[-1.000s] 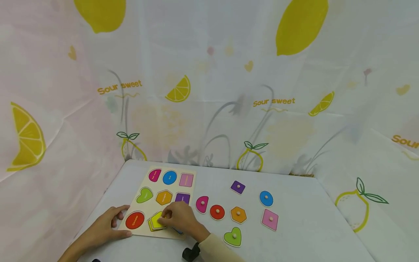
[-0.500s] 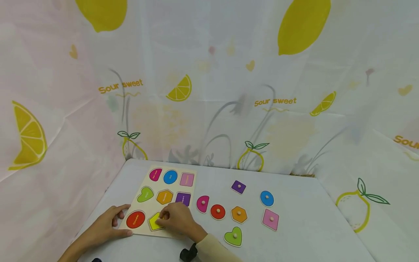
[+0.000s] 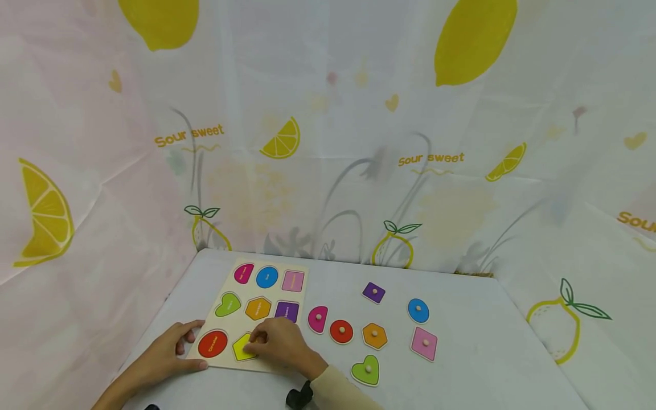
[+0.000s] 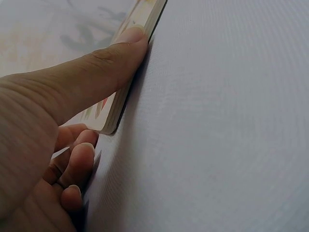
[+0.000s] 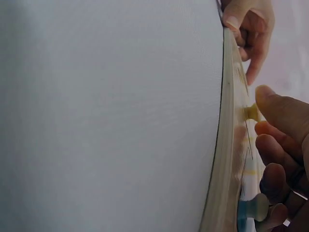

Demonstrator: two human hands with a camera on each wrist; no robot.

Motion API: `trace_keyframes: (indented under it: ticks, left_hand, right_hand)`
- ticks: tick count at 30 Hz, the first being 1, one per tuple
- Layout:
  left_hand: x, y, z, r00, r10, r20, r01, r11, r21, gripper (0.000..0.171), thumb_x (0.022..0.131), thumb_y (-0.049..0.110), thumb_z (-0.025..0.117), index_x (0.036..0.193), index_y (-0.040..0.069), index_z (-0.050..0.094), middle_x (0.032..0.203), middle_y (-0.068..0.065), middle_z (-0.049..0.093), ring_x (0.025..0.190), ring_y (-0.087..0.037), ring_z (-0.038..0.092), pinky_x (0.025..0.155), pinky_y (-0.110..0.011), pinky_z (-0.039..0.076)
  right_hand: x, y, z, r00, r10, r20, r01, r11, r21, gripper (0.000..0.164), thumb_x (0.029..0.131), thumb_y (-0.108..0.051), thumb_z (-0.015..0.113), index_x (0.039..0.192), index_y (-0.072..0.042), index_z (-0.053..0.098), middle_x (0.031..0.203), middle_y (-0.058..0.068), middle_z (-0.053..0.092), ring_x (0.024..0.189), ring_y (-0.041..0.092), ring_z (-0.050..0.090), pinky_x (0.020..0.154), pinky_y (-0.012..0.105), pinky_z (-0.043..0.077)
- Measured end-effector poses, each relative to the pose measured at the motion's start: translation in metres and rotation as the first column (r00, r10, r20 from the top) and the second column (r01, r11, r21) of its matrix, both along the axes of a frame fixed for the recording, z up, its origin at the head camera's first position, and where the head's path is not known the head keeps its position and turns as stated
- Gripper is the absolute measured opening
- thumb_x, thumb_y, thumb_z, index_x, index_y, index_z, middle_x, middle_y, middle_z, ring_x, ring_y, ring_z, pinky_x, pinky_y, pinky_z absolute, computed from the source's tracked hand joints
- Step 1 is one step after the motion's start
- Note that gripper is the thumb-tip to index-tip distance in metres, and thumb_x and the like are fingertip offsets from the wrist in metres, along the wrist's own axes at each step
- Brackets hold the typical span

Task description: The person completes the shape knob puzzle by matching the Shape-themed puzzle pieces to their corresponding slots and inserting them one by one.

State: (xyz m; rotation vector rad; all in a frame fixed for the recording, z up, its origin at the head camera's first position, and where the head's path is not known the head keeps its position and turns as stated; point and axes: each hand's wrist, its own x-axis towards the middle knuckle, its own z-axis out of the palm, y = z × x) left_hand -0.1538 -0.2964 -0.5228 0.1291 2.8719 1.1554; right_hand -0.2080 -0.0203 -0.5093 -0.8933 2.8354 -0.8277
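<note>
Spread across a white tabletop (image 3: 492, 353), hemmed in behind and at both sides by a pale curtain (image 3: 328, 188) printed with lemons, slices, leaves and "Sour sweet". Showing at the tabletop's back right corner: a thin golden-brown strip (image 3: 474, 274). Laid along the left edge, from near the back left corner towards the near edge: a pale puzzle board (image 3: 233, 326) with coloured shapes in rows. Gripped at its near left corner by the left hand (image 3: 168, 348), thumb along the near side, fingers bent at the left side. Held by its small knob (image 5: 251, 112) between thumb and forefinger of the right hand (image 3: 279, 341): a yellow pentagon piece (image 3: 241, 348), lying over its place at the board's near side; cannot tell whether fully seated. Beneath that hand, by the board's near right corner: a blue piece (image 5: 243, 215). Scattered knob-up between board and right edge: purple square (image 3: 370, 294) nearest the back edge, magenta half-round (image 3: 315, 322), red circle (image 3: 338, 338), orange hexagon (image 3: 370, 340), green heart (image 3: 361, 374) nearest the near edge, blue oval (image 3: 414, 314) and pink rectangle (image 3: 419, 349) furthest right
</note>
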Motion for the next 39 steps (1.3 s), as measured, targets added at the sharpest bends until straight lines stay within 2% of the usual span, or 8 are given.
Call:
trace_keyframes:
  ticks: [5,11,20,34,39]
  left_hand:
    - [-0.001,0.000,0.000,1.000,0.004,-0.005,-0.004,1.000,-0.003,0.095,0.066,0.035,0.097,0.142,-0.003,0.054,0.099,-0.005,0.046,0.081,-0.016,0.042,0.064,-0.026,0.038]
    - [-0.001,0.000,-0.001,1.000,0.013,0.026,-0.013,1.000,-0.001,0.097,0.066,0.035,0.097,0.143,-0.004,0.052,0.099,-0.005,0.047,0.082,-0.017,0.043,0.064,-0.026,0.038]
    - [-0.003,0.001,-0.001,0.999,0.025,0.036,-0.024,1.000,-0.014,0.099,0.066,0.036,0.097,0.144,-0.005,0.051,0.099,-0.005,0.046,0.082,-0.018,0.042,0.064,-0.026,0.038]
    - [-0.002,-0.001,-0.005,0.999,0.024,0.030,-0.024,1.000,-0.005,0.099,0.067,0.036,0.097,0.144,-0.006,0.051,0.097,-0.005,0.045,0.082,-0.017,0.041,0.063,-0.026,0.039]
    - [-0.003,-0.001,-0.005,0.999,0.018,0.032,-0.018,1.000,-0.010,0.099,0.067,0.036,0.097,0.144,-0.006,0.051,0.098,-0.005,0.045,0.082,-0.017,0.041,0.064,-0.026,0.039]
  right_hand:
    - [-0.007,0.019,0.002,0.999,0.028,-0.023,-0.029,0.998,-0.058,0.020,0.088,-0.041,0.082,0.095,-0.022,0.081,0.068,-0.020,0.054,0.066,-0.004,0.047,0.059,0.015,0.042]
    - [-0.013,0.051,0.005,1.000,0.007,0.011,-0.006,0.993,-0.122,0.019,0.089,-0.035,0.082,0.098,-0.018,0.079,0.072,-0.018,0.056,0.069,-0.002,0.049,0.060,0.017,0.044]
    - [-0.021,0.104,0.004,0.996,-0.031,-0.085,0.014,0.983,-0.184,0.018,0.089,-0.029,0.083,0.098,-0.015,0.078,0.074,-0.015,0.056,0.068,0.001,0.048,0.062,0.017,0.045]
    - [-0.027,0.168,0.000,0.994,-0.091,-0.063,0.073,0.968,-0.242,0.017,0.089,-0.021,0.083,0.101,-0.011,0.077,0.072,-0.013,0.056,0.067,0.003,0.049,0.059,0.021,0.045]
    - [-0.028,0.186,-0.004,0.993,-0.113,-0.026,0.105,0.970,-0.221,0.020,0.089,-0.026,0.082,0.103,-0.012,0.077,0.075,-0.013,0.059,0.069,0.004,0.052,0.060,0.022,0.048]
